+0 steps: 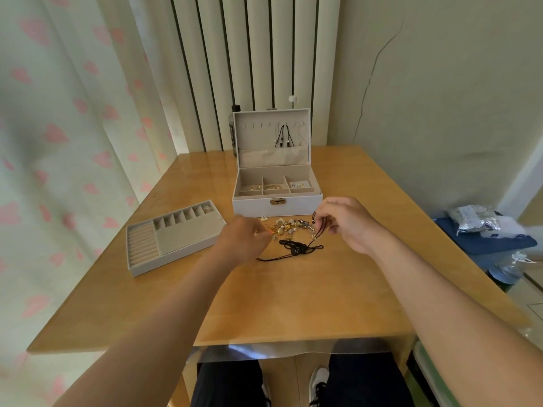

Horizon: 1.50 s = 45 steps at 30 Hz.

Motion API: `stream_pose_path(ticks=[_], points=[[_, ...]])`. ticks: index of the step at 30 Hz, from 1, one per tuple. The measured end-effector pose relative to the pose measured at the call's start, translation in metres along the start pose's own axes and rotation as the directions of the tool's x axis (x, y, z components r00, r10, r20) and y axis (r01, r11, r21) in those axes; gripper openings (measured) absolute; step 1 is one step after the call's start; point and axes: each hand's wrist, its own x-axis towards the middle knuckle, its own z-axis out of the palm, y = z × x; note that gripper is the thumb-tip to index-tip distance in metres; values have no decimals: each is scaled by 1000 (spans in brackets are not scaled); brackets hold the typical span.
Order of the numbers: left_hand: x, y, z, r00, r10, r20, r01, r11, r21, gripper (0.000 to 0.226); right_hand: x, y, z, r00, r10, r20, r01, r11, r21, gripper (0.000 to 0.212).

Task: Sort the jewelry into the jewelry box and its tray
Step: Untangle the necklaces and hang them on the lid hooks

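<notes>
A white jewelry box (276,205) stands open at the table's far middle, with cord necklaces hanging inside its lid and small pieces in its compartments. Its grey tray (173,236) lies to the left, with ring rolls and small slots. A heap of gold and pearl jewelry (289,226) lies in front of the box, with a tangle of black cords (293,248) just below it. My right hand (348,223) pinches a black cord necklace (318,226) and lifts it off the heap. My left hand (245,240) is blurred at the heap's left edge; what it holds is unclear.
The wooden table (264,304) has a clear plastic cover. A dark bottle (235,127) stands behind the box on the left. A blue stool with a silver bag (476,221) sits to the right of the table. A curtain hangs at left.
</notes>
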Motion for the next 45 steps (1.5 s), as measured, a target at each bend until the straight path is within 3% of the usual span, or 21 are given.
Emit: stream_pose_path(ticks=[2, 5, 8, 12, 19, 24, 31, 36, 40, 45], points=[[4, 11, 0, 995, 100, 21, -93, 974, -208, 29, 5, -7, 5, 998, -23, 65, 22, 999, 29, 11], [9, 28, -1, 980, 174, 97, -90, 822, -563, 26, 16, -15, 14, 987, -42, 155, 29, 996, 87, 8], [21, 34, 2, 967, 240, 90, -127, 756, -643, 10, 30, -21, 18, 981, -54, 187, 31, 992, 123, 14], [44, 29, -1, 980, 183, 74, -69, 668, -740, 9, 53, -30, 16, 988, -44, 149, 28, 994, 105, 14], [93, 7, -10, 997, 77, 8, -40, 595, -803, 13, 104, -30, 20, 997, -8, 80, 6, 1000, 20, 18], [122, -4, -14, 995, 100, 26, -35, 566, -823, 20, 134, -31, 31, 999, -22, 41, 23, 1000, -6, 19], [145, -5, -22, 987, 157, 34, -91, 724, -684, 10, 159, -44, 28, 988, -152, 9, 150, 961, -232, 14], [145, -5, -25, 982, 175, 73, -71, 697, -713, 11, 156, -49, 22, 980, -200, -9, 194, 958, -211, 11], [142, 0, -25, 983, 170, 64, -63, 651, -756, 8, 148, -57, 22, 979, -195, 53, 201, 962, -186, 11], [141, 1, -30, 972, 232, -40, -185, 647, -739, 5, 142, -64, 32, 971, -179, 159, 210, 956, -207, 14]])
